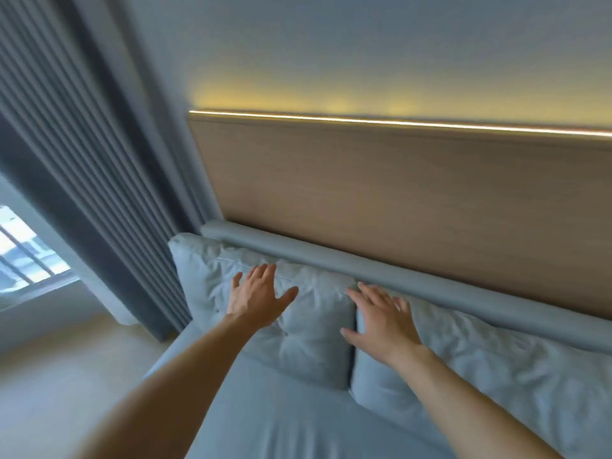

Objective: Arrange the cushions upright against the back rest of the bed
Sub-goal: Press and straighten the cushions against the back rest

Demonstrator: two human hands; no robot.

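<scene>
Two pale, creased cushions lean upright against the padded grey back rest (430, 286) of the bed. The left cushion (308, 342) stands at the bed's left corner. My left hand (258, 296) lies flat on its upper face, fingers spread, holding nothing. The right cushion (496, 369) stands beside it, the two touching along a dark seam. My right hand (384, 319) rests open on the right cushion's upper left corner, next to that seam.
A tall wooden panel (397, 200) with a lit strip along its top rises behind the back rest. Dark pleated curtains (82, 180) hang at the left beside a window (23, 253). The pale bedsheet (265, 409) spreads below the cushions; floor shows at the lower left.
</scene>
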